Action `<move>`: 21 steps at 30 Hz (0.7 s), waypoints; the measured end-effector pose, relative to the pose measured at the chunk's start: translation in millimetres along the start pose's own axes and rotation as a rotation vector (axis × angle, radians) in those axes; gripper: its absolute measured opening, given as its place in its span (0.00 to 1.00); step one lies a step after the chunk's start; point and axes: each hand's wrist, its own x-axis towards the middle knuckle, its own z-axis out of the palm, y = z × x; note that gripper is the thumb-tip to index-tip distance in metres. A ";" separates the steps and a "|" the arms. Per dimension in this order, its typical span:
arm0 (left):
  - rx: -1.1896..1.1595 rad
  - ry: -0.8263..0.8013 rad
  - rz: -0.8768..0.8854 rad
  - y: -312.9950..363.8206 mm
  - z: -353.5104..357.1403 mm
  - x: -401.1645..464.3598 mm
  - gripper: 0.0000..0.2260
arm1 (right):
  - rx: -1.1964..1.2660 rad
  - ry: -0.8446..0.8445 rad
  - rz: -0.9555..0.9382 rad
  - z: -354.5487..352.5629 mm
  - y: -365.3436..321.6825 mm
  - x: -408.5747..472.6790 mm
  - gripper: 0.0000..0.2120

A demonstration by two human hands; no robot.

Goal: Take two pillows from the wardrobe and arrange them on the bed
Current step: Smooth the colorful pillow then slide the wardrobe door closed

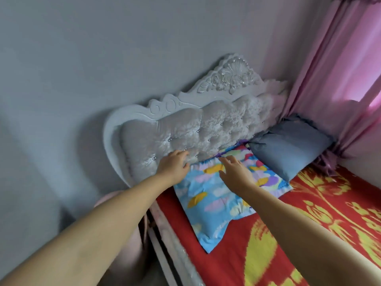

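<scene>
A light-blue pillow [214, 205] with a colourful floral print lies flat at the head of the bed [237, 256], which has a red and yellow cover. A plain grey-blue pillow [288, 147] leans against the headboard to its right, by the curtain. My left hand [175, 164] is at the floral pillow's upper left corner, fingers curled against the headboard; whether it pinches the fabric is hidden. My right hand [237, 172] hovers over the pillow's top part with fingers spread, holding nothing.
A white tufted headboard [198, 129] with carved trim stands against the grey wall. Pink curtains [334, 83] hang at the right of the bed. The bed's white side rail [165, 244] runs at lower centre, with a narrow gap to the wall.
</scene>
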 end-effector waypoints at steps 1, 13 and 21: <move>0.008 0.025 -0.027 -12.2 -11.0 -24.3 0.19 | 0.015 0.002 -0.038 2.7 -22.0 -8.0 0.22; 0.145 0.100 -0.232 -85.4 -120.2 -377.9 0.18 | 0.122 -0.030 -0.564 29.6 -275.1 -194.2 0.17; 0.321 0.179 -0.491 -147.7 -188.3 -553.7 0.18 | 0.048 -0.140 -0.949 53.5 -405.9 -320.8 0.17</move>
